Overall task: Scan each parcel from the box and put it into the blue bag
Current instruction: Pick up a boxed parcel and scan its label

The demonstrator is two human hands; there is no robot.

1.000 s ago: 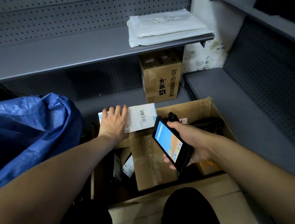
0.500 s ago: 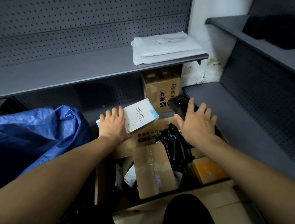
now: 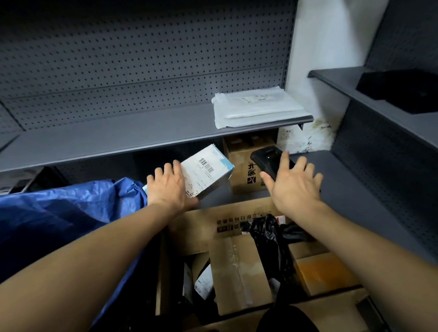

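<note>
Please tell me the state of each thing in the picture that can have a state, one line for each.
Open brown cardboard box: flaps open, parcels inside.
White labelled parcel: lifted, tilted, barcode up.
Black handheld scanner: held, back side up.
Crumpled blue plastic bag: beside the box.
Left hand: holds the parcel.
Right hand: holds the scanner, fingers spread.

A grey metal shelf spans the far wall under a perforated back panel. White poly mailers lie stacked at its right end. A printed carton stands beneath.
</note>
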